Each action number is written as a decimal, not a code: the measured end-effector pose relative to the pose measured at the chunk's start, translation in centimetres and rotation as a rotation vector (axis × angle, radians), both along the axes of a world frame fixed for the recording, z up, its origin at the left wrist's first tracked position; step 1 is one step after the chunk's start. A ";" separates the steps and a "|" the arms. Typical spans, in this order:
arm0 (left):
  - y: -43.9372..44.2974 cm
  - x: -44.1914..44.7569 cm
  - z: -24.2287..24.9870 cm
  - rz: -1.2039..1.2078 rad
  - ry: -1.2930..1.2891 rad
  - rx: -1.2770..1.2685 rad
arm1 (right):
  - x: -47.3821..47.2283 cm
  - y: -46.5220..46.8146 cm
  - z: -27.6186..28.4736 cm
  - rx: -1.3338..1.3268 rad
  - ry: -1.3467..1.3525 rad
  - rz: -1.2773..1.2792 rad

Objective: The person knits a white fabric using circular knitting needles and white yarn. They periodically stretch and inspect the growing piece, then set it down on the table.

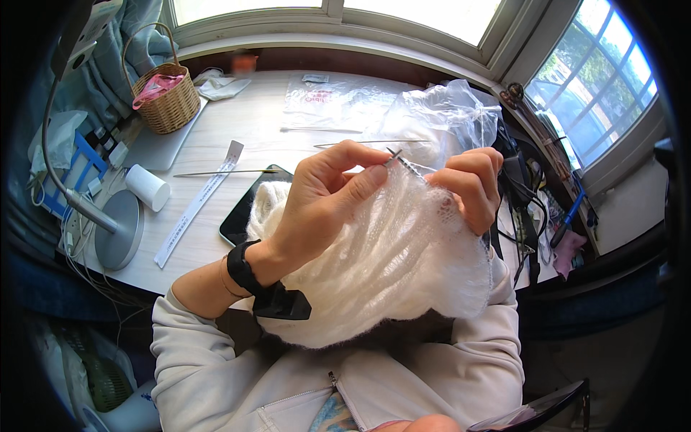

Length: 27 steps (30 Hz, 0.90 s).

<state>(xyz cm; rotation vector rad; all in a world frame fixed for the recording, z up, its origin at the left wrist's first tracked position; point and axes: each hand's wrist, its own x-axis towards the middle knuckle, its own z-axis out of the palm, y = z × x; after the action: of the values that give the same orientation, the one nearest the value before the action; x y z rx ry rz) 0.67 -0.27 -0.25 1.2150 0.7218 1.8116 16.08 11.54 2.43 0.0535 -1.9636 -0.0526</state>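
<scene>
My left hand (337,186) pinches a knitting needle and the top edge of white lace knitting (372,254) between thumb and forefinger. To its right, my right hand (469,189) grips the knitting's other upper side, its fingers curled. Two dark needle tips cross between the hands. Stitches line the needle (411,166) that runs toward my right hand. A strand of white yarn (483,127) rises behind my right fingers. The fuzzy, gathered fabric hangs down over the table edge and my lap. My fingers hide the rest of the working needles.
Behind the knitting lie a smartphone (237,220), a white ruler (197,208) and thin needles (224,173). A clear plastic bag (440,110) sits behind my hands. At left stand a lamp base (120,229), a white cylinder (147,187) and a wicker basket (168,102). Black cables (521,183) crowd the right.
</scene>
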 end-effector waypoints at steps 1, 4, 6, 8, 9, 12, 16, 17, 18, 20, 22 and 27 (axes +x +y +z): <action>0.0 0.2 -0.1 0.021 0.031 -0.025 | -0.3 0.0 0.2 -0.016 -0.024 0.002; 0.0 0.7 -0.2 0.006 0.086 -0.041 | -1.1 0.1 0.9 -0.318 -0.249 0.228; 0.0 0.9 -0.3 -0.007 0.102 -0.050 | -1.2 0.0 1.2 -0.346 -0.324 0.313; -0.1 0.7 -0.1 -0.010 0.094 -0.109 | -0.5 -0.1 1.5 -0.138 -0.172 0.128; -0.1 0.6 -0.1 -0.012 0.089 -0.138 | -0.2 -0.2 1.5 -0.033 -0.091 0.030; -0.1 0.5 0.0 0.041 0.028 -0.060 | 0.7 -0.2 1.3 0.054 -0.004 -0.066; 0.0 0.5 0.0 0.089 0.020 -0.002 | 0.7 0.0 0.8 0.035 -0.025 -0.021; 0.0 0.4 -0.1 0.057 0.007 0.008 | 0.6 0.1 0.7 0.002 -0.036 0.029; 0.0 0.3 -0.1 0.029 -0.012 0.025 | 0.3 0.1 0.5 -0.028 -0.045 0.080; 0.0 0.3 -0.2 0.008 0.044 0.005 | -0.1 0.0 0.1 -0.080 -0.094 0.186; -0.1 0.1 -0.2 -0.040 0.167 -0.046 | -0.4 0.0 -0.3 -0.048 -0.087 0.206; -0.5 -0.1 0.1 -0.047 0.085 -0.086 | -0.5 0.3 -1.3 -0.185 0.049 0.149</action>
<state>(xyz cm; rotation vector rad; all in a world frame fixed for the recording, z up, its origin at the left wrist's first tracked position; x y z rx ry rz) 0.56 -0.74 -0.13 1.2475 0.8044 1.6815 15.62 11.80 1.16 0.0765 -1.9019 0.2230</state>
